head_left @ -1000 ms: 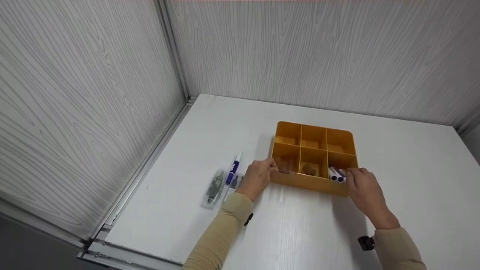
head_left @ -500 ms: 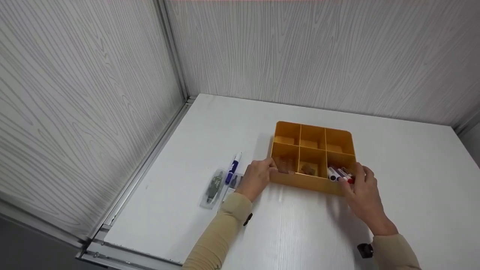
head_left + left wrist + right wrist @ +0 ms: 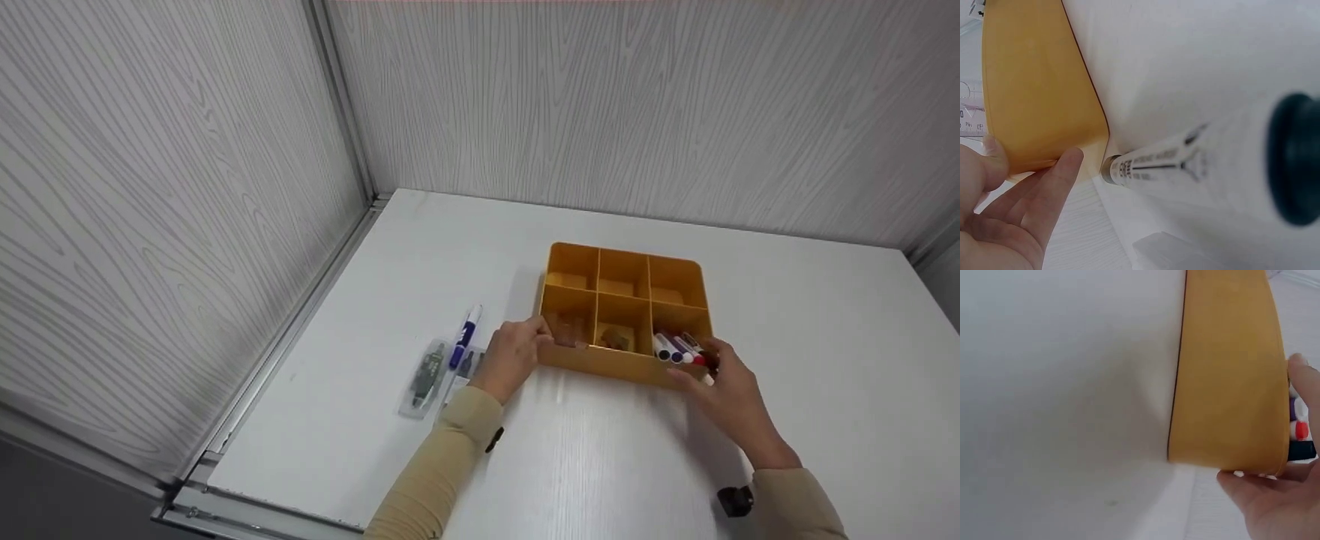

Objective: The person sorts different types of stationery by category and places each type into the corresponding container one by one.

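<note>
A yellow six-compartment organizer box sits on the white table. My left hand grips its front left corner; in the left wrist view the thumb is at the rim and the fingers lie against the outer wall. My right hand holds the front right corner, with the thumb at the front rim and the fingers around the side wall. Several markers lie in the front right compartment; the right wrist view shows a red end. A small brown item is in the front middle compartment, clear pieces in the front left.
Left of the box lie a blue and white marker and a clear pack with a dark green pen-like item. Another pack is partly hidden behind my left hand. Grained panels stand behind and to the left.
My right hand has shifted from the markers in the front right compartment to the box's corner, its thumb lowering along the front wall. More marker ends show. My left hand stays put.
</note>
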